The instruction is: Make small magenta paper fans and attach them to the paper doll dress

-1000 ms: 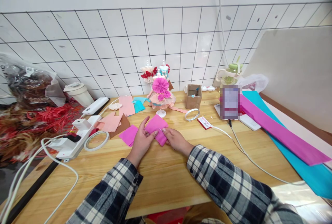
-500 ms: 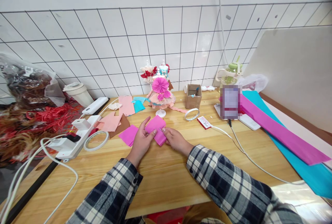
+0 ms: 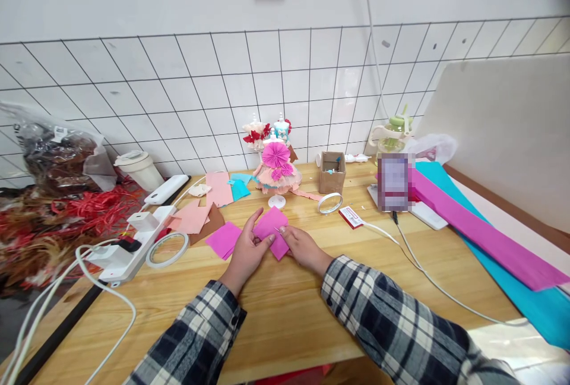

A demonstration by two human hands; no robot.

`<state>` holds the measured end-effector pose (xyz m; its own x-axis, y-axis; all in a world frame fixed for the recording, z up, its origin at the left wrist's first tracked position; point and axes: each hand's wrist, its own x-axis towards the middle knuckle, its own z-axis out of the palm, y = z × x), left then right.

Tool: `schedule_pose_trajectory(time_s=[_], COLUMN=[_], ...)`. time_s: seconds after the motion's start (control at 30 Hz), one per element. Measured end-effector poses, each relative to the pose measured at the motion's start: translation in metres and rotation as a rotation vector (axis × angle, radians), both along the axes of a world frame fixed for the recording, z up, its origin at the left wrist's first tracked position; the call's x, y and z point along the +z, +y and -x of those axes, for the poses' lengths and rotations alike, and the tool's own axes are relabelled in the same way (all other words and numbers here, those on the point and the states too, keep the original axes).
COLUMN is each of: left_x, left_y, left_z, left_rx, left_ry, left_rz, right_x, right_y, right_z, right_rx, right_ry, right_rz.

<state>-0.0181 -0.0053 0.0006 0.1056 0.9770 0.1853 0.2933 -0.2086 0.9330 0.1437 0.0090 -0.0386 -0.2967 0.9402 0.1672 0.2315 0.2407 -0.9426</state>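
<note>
Here's the left hand (image 3: 246,249), thumb pressing on a pink sheet (image 3: 269,217), index finger stretched out and away, so it's pinching the paper on its near side. And the right hand (image 3: 303,247) comes in from the other side, fingers curled, gripping that same sheet by its edge, with something thin and pale (image 3: 276,230) poking out at its fingertips, too small to name. The sheet sits between the two hands, tilted, corner pointing away, above the desk (image 3: 285,314).

Just left of the left hand lie spare pink squares (image 3: 221,240), overlapping each other. Farther left, a tape roll (image 3: 166,264) lies flat, and beyond it stands the power strip (image 3: 120,270), loaded with plugs. Ahead and left of that hand, peach scraps (image 3: 189,217) overlap brown paper (image 3: 211,224), and blue scraps (image 3: 240,189) lie near the dress form.

Straight ahead of both hands, there's the dress form (image 3: 276,176), upright on its round white base, a big pink rosette on its chest, two smaller forms (image 3: 255,135) behind. Ahead and right of the right hand come a narrow tape roll (image 3: 330,211), a cardboard box (image 3: 332,180) and a red-and-white tag (image 3: 351,217). Well off right, a long pink strip (image 3: 481,229) runs across blue paper (image 3: 543,314).
</note>
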Motion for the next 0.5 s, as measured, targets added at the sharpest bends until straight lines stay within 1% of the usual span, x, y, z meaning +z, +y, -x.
schedule_pose_trajectory(time_s=[0.1, 0.23, 0.43, 0.5], left_x=[0.002, 0.007, 0.011, 0.011], left_y=[-0.001, -0.002, -0.001, 0.000], left_z=[0.000, -0.003, -0.006, -0.006], left_rx=[0.009, 0.016, -0.047, -0.045], left_ry=[-0.008, -0.093, -0.259, -0.287], left_rz=[-0.005, -0.001, 0.085, 0.094], right_x=[0.006, 0.013, 0.009, 0.007], right_y=[-0.002, -0.003, -0.003, -0.002], right_z=[-0.001, -0.002, -0.002, -0.001], right_rx=[0.001, 0.014, 0.017, 0.024], right_ry=[-0.024, -0.057, -0.016, 0.004], right_rz=[-0.009, -0.007, 0.005, 0.024])
